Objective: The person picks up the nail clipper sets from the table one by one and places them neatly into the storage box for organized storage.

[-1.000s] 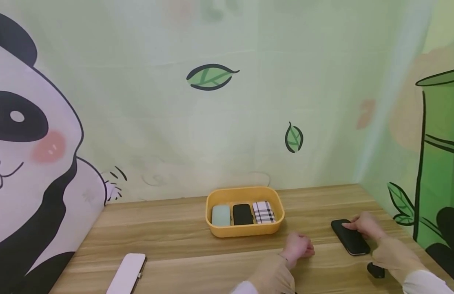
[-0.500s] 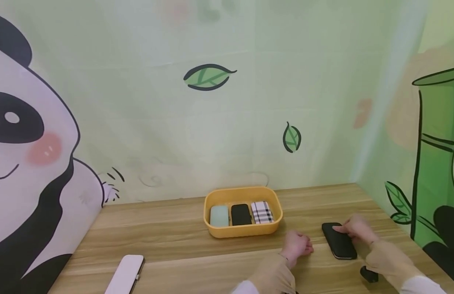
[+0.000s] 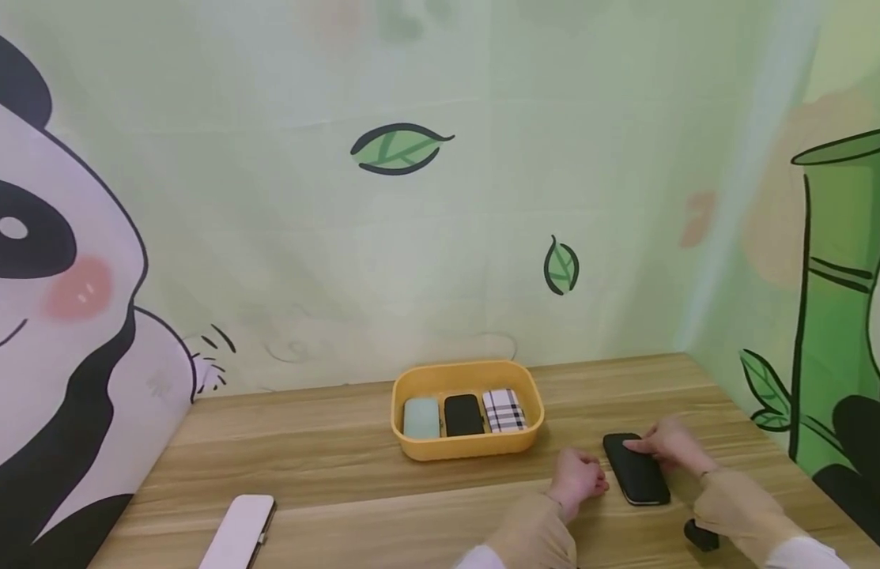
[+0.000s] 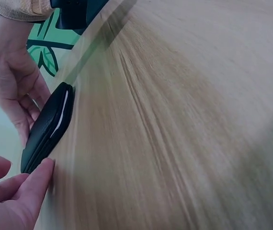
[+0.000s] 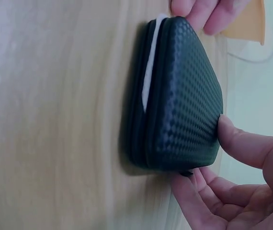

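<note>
Black case (image 3: 637, 472) with a finely checkered surface, lying on the wood-grain table (image 3: 354, 521) toward the person's right; a white strip is showing along part of its side seam. The right hand (image 3: 673, 444) is gripping the case from its right side, the thumb pressing on the upper face and the fingers curling about the edge. The left hand (image 3: 579, 477) is resting just beside the case's other side, its thumb standing apart from its loosely bent fingers; whether a fingertip is touching the case cannot be told. Farther back, a yellow basket (image 3: 471, 449) is holding three small items in a row: a pale green one (image 3: 421, 419), a black one (image 3: 463, 416) and a plaid one (image 3: 504, 411). At the person's far left, a white oblong object (image 3: 238, 528) is lying near the table's front. Behind, a green backdrop (image 3: 297, 229) is displaying a panda (image 3: 101, 213), leaves and bamboo (image 3: 838, 308).
</note>
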Motion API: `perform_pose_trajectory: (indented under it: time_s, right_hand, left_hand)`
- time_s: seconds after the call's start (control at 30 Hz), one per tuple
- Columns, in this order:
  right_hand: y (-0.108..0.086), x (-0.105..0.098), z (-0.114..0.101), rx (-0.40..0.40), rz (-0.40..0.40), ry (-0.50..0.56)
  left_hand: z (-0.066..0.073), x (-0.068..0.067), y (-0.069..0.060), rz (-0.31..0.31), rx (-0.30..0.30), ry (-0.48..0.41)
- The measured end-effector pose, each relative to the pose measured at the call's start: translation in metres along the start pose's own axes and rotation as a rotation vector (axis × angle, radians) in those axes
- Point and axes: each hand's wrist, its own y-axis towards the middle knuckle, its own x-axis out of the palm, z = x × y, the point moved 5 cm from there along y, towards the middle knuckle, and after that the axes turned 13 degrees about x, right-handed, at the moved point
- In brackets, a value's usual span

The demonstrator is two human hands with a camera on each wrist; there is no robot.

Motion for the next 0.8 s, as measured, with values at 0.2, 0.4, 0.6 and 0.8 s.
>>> perform_pose_trajectory:
  time_s: [0.2, 0.4, 0.6, 0.8]
  right_hand:
    - [-0.003, 0.009, -0.005, -0.021, -0.024, 0.007]
    - [-0.006, 0.011, -0.007, -0.063, -0.094, 0.027]
    - [-0.011, 0.014, -0.002, -0.016, -0.12, 0.055]
    - [-0.015, 0.022, -0.003, -0.023, -0.12, 0.097]
  left_hand:
    - [0.002, 0.0, -0.002, -0.024, 0.027, 0.049]
    - [0.005, 0.0, -0.002, -0.029, 0.029, 0.128]
    - [0.006, -0.005, -0.002, 0.015, 0.063, 0.24]
    - [0.004, -0.005, -0.001, 0.094, 0.023, 0.114]
